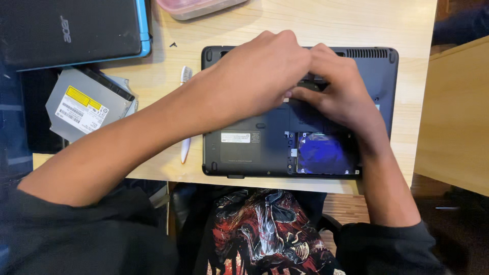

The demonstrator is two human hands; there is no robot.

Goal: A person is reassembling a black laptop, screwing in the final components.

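Observation:
A dark laptop (244, 147) lies upside down on the wooden table (285, 20), its bottom cover off. An open bay near its front right shows a drive wrapped in blue film (323, 153). My left hand (257, 71) and my right hand (336, 91) meet over the laptop's middle, fingers curled together on a small part inside the open compartment. The hands hide that part, so I cannot tell what it is or whether either hand grips it.
A silver optical drive (84, 104) with a yellow-and-white label lies at the left. A white toothbrush (185, 112) rests beside the laptop. Another closed laptop with a blue edge (71, 30) sits at the top left, a pink container (196, 7) at the top edge.

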